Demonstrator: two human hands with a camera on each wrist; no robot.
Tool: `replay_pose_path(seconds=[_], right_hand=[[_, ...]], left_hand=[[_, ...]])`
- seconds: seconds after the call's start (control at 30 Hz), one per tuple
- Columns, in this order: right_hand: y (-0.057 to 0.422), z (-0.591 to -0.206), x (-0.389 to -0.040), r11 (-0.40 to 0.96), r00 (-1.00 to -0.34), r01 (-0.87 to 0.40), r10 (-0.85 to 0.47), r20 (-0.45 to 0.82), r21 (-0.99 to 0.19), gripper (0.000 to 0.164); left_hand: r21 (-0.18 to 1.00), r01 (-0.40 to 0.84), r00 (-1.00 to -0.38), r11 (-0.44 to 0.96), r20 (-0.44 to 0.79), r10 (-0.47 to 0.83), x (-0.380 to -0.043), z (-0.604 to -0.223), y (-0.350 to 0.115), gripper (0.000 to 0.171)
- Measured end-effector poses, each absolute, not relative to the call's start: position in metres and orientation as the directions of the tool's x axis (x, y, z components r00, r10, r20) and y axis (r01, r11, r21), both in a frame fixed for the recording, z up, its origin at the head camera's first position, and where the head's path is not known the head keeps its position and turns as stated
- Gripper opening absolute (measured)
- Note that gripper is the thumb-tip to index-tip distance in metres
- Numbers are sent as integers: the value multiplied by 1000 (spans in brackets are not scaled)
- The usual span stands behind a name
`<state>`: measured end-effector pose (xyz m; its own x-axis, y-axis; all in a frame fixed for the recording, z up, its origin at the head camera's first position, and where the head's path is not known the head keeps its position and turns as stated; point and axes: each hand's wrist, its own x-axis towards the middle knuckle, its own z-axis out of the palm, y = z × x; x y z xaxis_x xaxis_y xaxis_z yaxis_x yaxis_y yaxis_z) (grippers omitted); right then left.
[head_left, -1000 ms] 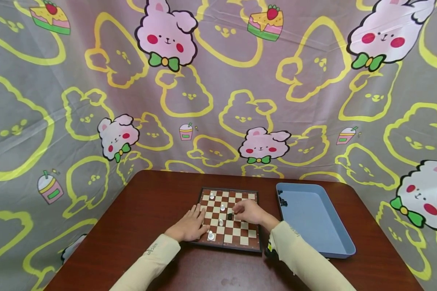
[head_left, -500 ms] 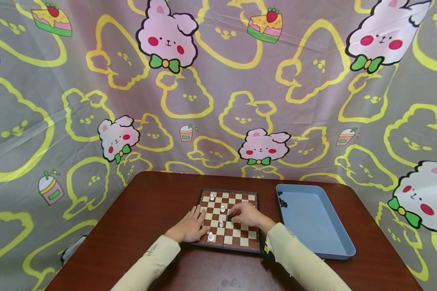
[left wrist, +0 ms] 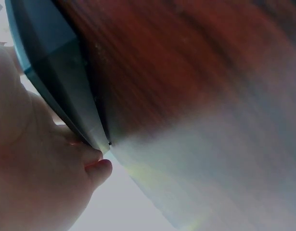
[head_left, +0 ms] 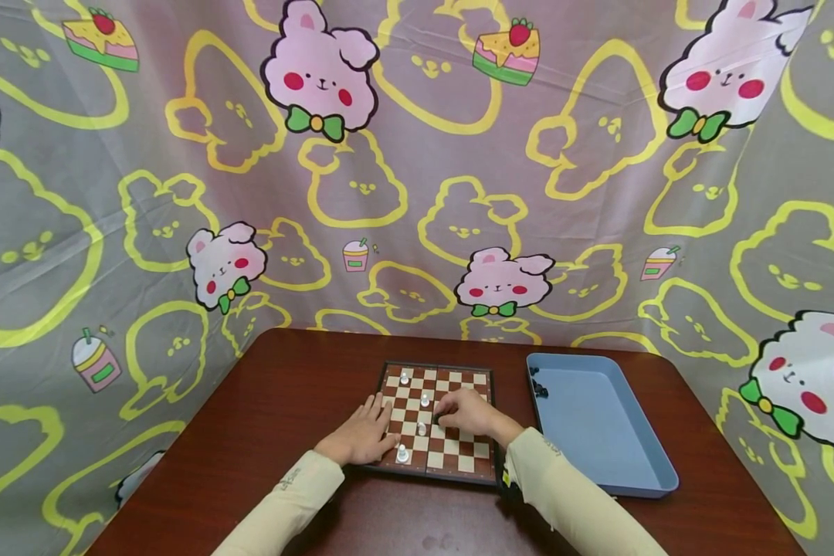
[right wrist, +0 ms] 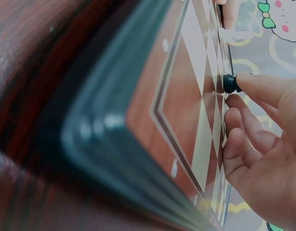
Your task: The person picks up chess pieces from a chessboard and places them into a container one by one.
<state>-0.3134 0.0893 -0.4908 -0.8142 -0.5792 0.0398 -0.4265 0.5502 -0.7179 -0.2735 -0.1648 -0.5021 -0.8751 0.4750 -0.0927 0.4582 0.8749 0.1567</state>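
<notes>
A brown and cream chessboard [head_left: 465,461] with a dark frame lies on the table. My left hand [head_left: 360,434] rests with straight fingers on its left edge; in the left wrist view that hand [left wrist: 37,168] lies along the dark side of the board. My right hand [head_left: 469,411] is over the right half. In the right wrist view its thumb and fingers pinch a black chess piece [right wrist: 229,83] standing on the squares, mostly hidden by the fingers in the head view. Several white chess pieces stand on the left half, among them one pawn [head_left: 425,400] near the right fingertips.
A blue-grey tray [head_left: 605,425] stands right of the board, with several black chess pieces [head_left: 540,391] by its left wall. Dark wooden table [head_left: 299,371] surrounds the board. A curtain [head_left: 417,154] with cartoon rabbits hangs behind and at both sides.
My right hand has moved a little left and down onto the black chess piece, which was in plain sight before and is now between its fingers. The left hand has stayed put.
</notes>
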Motion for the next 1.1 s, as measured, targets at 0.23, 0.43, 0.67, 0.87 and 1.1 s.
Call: replay_pose_path(seconds=[0.23, 0.43, 0.67, 0.87, 1.1], right_hand=[[92, -491, -313, 545, -808, -443, -587, 53, -712, 10], [98, -488, -312, 537, -800, -468, -595, 79, -702, 11], [108, -483, -314, 560, -811, -470, -579, 84, -682, 14], [118, -477, -313, 574, -835, -436, -546, 73, -693, 15], [134, -471, -313, 566, -840, -429, -536, 80, -704, 18]], left_hand=[[144, 459, -875, 877, -100, 474, -274, -501, -164, 70], [159, 452, -874, 878, -116, 471, -272, -499, -164, 69], [162, 457, -873, 875, -106, 476, -272, -501, -165, 69], [163, 456, -873, 875, -110, 476, -272, -501, -166, 70], [163, 458, -872, 874, -108, 477, -273, -503, -167, 71]])
